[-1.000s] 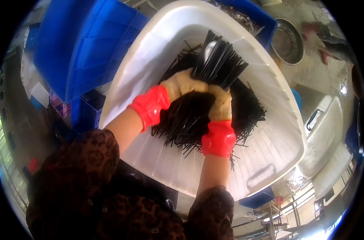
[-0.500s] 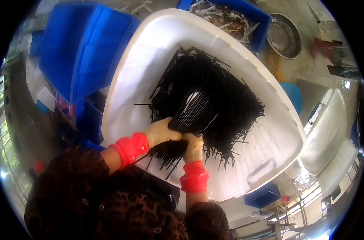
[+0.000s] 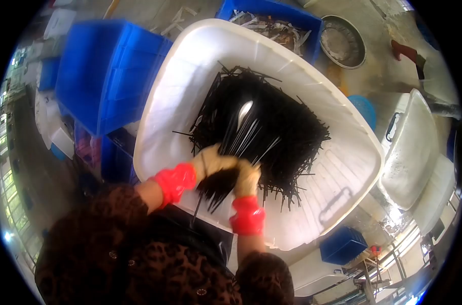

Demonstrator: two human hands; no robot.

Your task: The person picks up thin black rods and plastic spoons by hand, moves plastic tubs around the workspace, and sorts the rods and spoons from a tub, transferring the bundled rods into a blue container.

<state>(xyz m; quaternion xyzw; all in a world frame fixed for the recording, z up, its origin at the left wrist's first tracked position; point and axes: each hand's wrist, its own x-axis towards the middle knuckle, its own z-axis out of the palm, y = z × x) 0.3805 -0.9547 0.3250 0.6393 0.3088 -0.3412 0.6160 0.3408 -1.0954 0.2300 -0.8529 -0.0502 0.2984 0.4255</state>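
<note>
A large white tub [image 3: 337, 168] holds a heap of thin black sticks [image 3: 287, 127], some lying crosswise with ends poking out. My left hand [image 3: 210, 160], in a pale yellow glove with a red cuff, is closed around a bunch of these sticks near the tub's front side. Close beside it, my right hand [image 3: 248, 179] in a matching glove is closed on the same bunch. Stick ends [image 3: 218, 189] hang below both hands, and one long stick slants down over the rim. Fingers are partly blurred. A small white patch shows among the sticks above the hands.
Stacked blue bins [image 3: 88, 76] stand left of the tub. Behind it is a blue crate [image 3: 315, 38] with pale scraps inside, beside a round metal basin [image 3: 362, 51]. White tubs [image 3: 409, 157] lean at the right. A small dark-blue crate [image 3: 344, 246] sits at the lower right.
My left hand has risen slightly and turned over the bunch. The stick ends below my hands are drawn closer together, apart from the heap. The view has shifted a little.
</note>
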